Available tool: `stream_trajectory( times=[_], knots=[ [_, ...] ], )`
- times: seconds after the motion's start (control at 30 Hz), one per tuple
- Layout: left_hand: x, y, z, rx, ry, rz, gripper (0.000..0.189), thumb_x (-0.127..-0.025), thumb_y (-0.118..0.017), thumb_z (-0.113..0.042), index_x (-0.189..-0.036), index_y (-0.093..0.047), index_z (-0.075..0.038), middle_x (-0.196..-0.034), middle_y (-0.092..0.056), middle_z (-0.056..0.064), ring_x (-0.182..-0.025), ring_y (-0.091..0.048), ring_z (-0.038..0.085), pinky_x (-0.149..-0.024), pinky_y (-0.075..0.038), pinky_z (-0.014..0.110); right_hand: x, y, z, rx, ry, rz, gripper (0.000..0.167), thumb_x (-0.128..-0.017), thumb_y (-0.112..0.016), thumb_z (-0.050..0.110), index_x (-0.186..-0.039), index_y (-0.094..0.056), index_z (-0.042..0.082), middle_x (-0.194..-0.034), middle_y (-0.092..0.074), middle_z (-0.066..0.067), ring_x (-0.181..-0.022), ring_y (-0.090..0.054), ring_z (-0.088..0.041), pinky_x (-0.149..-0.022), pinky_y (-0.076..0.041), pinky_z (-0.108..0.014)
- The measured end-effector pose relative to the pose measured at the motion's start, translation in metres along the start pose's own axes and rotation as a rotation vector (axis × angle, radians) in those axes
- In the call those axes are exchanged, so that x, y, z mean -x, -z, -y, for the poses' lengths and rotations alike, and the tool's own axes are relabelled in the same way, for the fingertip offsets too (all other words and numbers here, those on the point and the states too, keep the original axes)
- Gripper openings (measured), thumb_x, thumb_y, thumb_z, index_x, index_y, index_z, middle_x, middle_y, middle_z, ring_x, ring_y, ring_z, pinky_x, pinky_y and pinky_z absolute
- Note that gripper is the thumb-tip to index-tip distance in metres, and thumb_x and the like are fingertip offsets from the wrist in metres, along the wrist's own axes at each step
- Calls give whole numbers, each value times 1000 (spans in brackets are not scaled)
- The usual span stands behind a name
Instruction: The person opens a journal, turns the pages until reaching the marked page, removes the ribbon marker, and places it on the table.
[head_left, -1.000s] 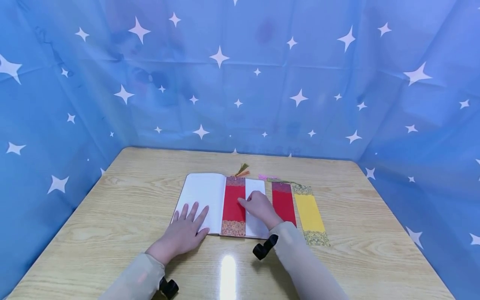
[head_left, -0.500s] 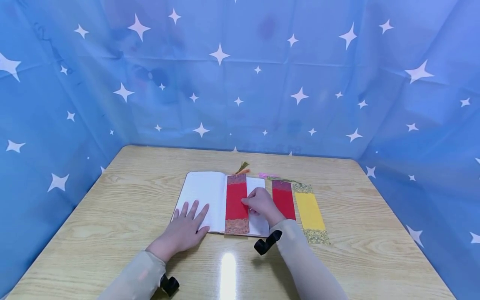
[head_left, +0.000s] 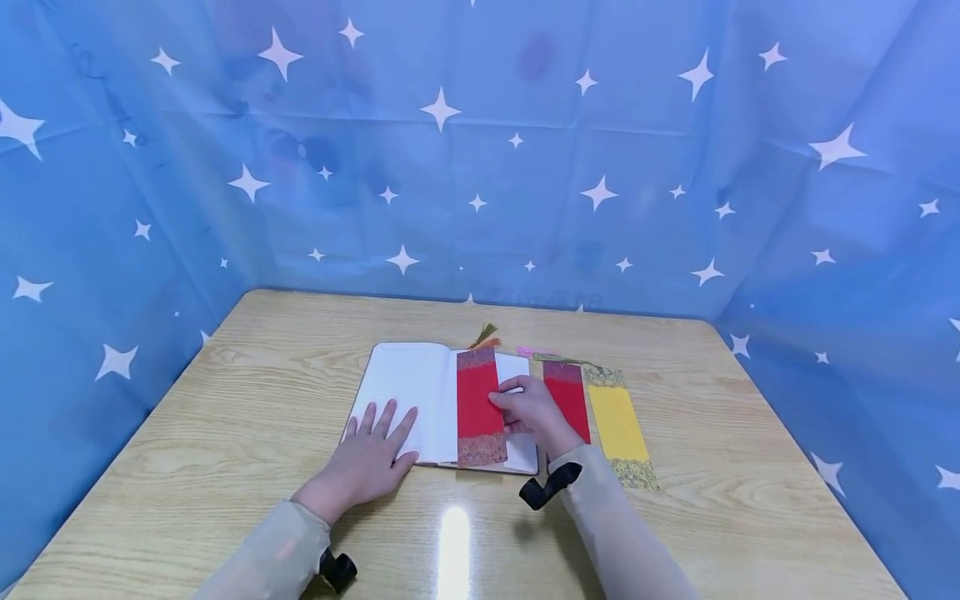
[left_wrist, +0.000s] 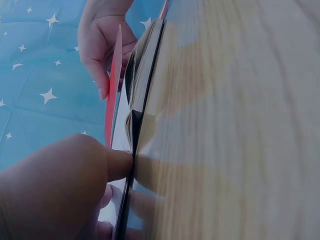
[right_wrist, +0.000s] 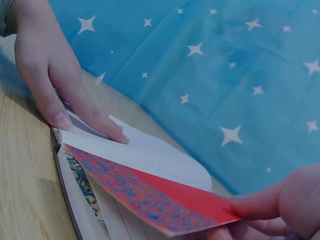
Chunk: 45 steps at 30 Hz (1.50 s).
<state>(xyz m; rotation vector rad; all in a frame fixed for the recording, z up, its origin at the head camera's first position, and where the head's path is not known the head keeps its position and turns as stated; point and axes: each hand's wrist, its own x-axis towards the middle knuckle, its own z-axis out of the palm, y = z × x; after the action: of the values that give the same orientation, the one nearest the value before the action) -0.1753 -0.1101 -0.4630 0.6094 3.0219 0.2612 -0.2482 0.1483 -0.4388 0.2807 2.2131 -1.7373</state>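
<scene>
An open notebook [head_left: 408, 375] lies on the wooden table, its left page under my left hand [head_left: 366, 462], fingers spread. My right hand [head_left: 534, 410] pinches the right edge of a red bookmark [head_left: 480, 400] with patterned ends. That bookmark is tilted up off the right page, as the left wrist view shows from the side. Beneath it, in the right wrist view, a dark and gold patterned strip [right_wrist: 82, 182] shows on the page. An olive tassel [head_left: 486, 332] and an orange one [head_left: 491, 342] stick out past the notebook's top edge.
Right of the notebook lie another red bookmark [head_left: 566, 398], partly behind the right forearm, and a yellow bookmark [head_left: 617, 423]. A pink tassel [head_left: 532, 351] and a green one [head_left: 555, 359] lie above them. A blue star-printed curtain [head_left: 480, 150] surrounds the table.
The red bookmark has come up off the page and shifted slightly right with my right hand. My left hand has stayed in place on the left page.
</scene>
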Motion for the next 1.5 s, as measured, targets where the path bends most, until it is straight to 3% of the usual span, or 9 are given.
stream_trajectory(
  times=[0.47,0.8,1.03,1.27,1.5],
  knots=[
    [1,0,0,15,1,7,60,-98,-37,-45,-148,-26,-15,-150,-21,21,-134,-15,48,-103,-17,63,2,16,-6,-163,38,7,33,-86,-67,21,-113,-55,7,-92,-64,-14,-67,-63,-23,-59,-53,-33],
    [1,-1,1,16,-1,8,60,-98,-37,-45,-149,-24,-16,-150,-20,21,-134,-14,48,-103,-16,63,3,27,-8,-274,80,2,30,-87,-66,20,-112,-55,7,-85,-64,-9,-61,-58,-17,-57,-49,-30],
    [1,-2,2,13,-7,4,60,-98,-36,-46,-149,-24,-16,-150,-19,21,-134,-14,49,-103,-17,63,4,39,-12,-294,89,-22,34,-89,-64,21,-117,-53,6,-75,-55,-3,-55,-43,-16,-53,-40,-27],
    [0,-2,2,10,-4,2,60,-98,-37,-45,-149,-24,-16,-150,-19,22,-134,-13,49,-103,-16,63,7,50,-15,-337,70,-30,38,-89,-64,22,-121,-51,7,-88,-63,-6,-65,-57,-17,-62,-49,-29],
    [0,-4,2,6,-5,-4,60,-98,-37,-45,-149,-23,-16,-150,-20,22,-134,-14,48,-103,-16,63,8,61,-18,-350,54,-58,36,-90,-63,21,-121,-51,8,-88,-62,-6,-67,-60,-17,-64,-52,-31]
  ],
)
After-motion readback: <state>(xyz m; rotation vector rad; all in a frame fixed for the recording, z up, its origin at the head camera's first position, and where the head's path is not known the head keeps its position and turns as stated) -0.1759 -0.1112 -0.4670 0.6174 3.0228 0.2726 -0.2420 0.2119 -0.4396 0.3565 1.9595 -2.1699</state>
